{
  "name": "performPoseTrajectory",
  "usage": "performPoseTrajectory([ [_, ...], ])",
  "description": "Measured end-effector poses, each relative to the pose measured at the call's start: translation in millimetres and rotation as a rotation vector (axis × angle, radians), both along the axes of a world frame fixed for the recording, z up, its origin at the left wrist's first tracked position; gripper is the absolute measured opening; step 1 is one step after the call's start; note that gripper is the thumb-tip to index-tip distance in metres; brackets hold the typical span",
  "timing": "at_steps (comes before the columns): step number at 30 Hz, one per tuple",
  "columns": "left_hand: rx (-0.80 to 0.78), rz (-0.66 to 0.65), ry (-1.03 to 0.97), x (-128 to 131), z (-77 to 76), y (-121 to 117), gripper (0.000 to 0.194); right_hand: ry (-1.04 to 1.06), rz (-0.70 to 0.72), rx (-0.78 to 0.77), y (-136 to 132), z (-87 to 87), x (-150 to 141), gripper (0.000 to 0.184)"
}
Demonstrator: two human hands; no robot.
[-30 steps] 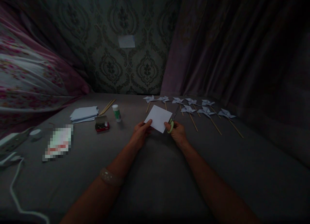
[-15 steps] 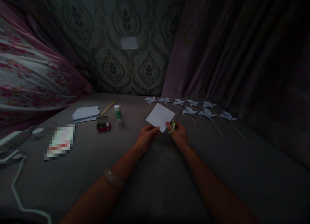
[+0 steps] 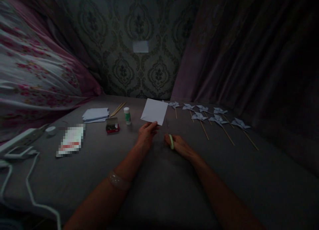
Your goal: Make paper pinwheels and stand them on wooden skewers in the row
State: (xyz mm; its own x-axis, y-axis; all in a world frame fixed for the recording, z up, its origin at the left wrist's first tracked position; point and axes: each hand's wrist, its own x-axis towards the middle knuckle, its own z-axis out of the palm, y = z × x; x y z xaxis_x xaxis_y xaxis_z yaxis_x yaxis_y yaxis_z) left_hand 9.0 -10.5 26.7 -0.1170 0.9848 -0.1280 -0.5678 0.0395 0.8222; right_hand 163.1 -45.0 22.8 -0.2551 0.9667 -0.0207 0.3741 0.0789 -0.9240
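Note:
A square sheet of white paper (image 3: 155, 111) is pinched at its lower edge by my left hand (image 3: 147, 133), which holds it up above the table. My right hand (image 3: 178, 144) grips a pair of scissors (image 3: 171, 141) with light green handles. The blades point up and away, a little to the right of the sheet and apart from it. Part of the right hand's fingers is hidden behind the handle.
Several paper pinwheels on sticks (image 3: 218, 120) lie at the right. Toward the left are a stack of white paper (image 3: 96, 114), wooden sticks (image 3: 118, 109), a glue stick (image 3: 127, 116), a small red box (image 3: 112, 126), a blurred packet (image 3: 71, 141) and a white power strip (image 3: 25, 137).
My right hand has let go of the sheet and moved down and left with the scissors, whose blades now point upward. The left hand has turned the paper and shifted it left.

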Motion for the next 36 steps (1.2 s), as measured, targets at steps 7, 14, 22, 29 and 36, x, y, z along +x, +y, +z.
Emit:
performPoseTrajectory([
  [7, -0.005, -0.022, 0.020, 2.6, 4.4, -4.1, 0.027, -0.038, 0.092, -0.012, -5.1, 1.4, -4.5, 0.042],
  [14, -0.004, -0.050, 0.040, 4.9, 3.4, -5.4, 0.029, -0.020, 0.077, 0.000, -4.4, -0.3, -3.2, 0.042],
  [22, -0.002, -0.054, 0.039, 4.7, 2.9, -6.1, 0.029, -0.001, 0.081, 0.004, -1.6, -4.2, -1.9, 0.042],
  [29, -0.001, -0.048, 0.014, 5.5, 1.7, -4.6, 0.029, -0.028, 0.056, 0.007, -4.3, 0.7, -2.7, 0.045],
  [36, 0.004, -0.056, 0.016, 5.9, 1.5, -5.6, 0.030, -0.054, 0.037, -0.001, -1.7, -1.5, -2.3, 0.046],
])
